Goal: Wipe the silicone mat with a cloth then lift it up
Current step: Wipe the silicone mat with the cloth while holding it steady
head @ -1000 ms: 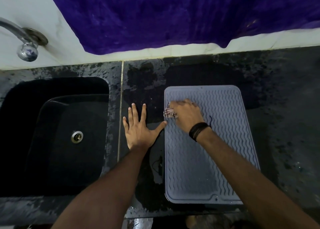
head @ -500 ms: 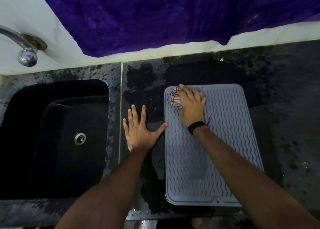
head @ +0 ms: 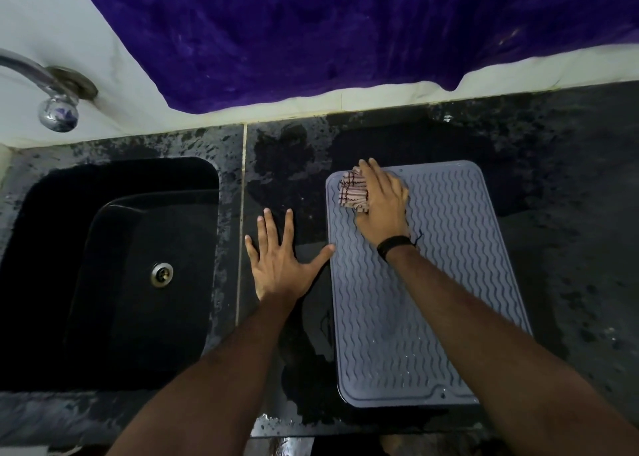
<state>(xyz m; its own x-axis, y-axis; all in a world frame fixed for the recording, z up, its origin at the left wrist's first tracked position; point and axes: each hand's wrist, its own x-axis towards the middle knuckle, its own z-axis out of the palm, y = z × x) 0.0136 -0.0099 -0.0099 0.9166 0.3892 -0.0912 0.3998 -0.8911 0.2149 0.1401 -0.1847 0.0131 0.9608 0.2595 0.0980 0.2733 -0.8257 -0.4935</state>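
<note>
The silicone mat (head: pixel 425 282) lies flat on the wet black counter (head: pixel 570 248), at about three o'clock from the sink (head: pixel 114 269). My right hand (head: pixel 382 203) presses the checked cloth (head: pixel 353 192) onto the mat's far-left corner, up at eleven o'clock on it, fingers bent over the wad. My left hand (head: pixel 280 265) rests spread flat on the counter at nine o'clock of the mat, holding nothing, thumb tip touching its edge. The risk, I judge, is the mat sliding on the water beneath it if I scrub hard, since only that thumb steadies it. Against a second ago, my right hand and cloth have travelled from the mat's left middle to this far corner; my left has stayed planted.
</note>
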